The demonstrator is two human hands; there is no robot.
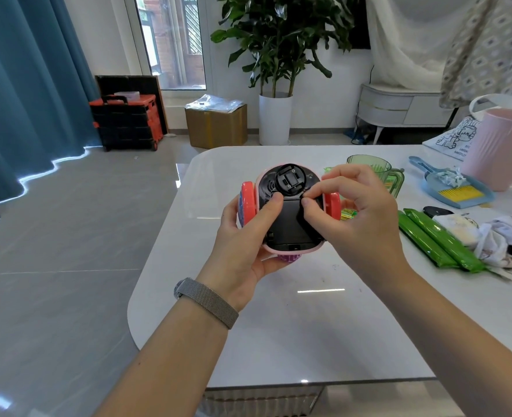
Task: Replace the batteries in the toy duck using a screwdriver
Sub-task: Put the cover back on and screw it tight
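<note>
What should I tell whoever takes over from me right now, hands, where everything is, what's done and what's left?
Left hand: holds the pink plastic toy duck upside down above the white table, thumb on its black underside.
Right hand: fingers pinch at the right edge of the black battery cover; whether they hold a screw cannot be told.
Green-wrapped batteries lie on the table behind the right hand.
No screwdriver visible.
Done: duck turned over. Whether the cover is unscrewed is unclear.
Left: open the cover, swap the batteries, close and screw shut.
</note>
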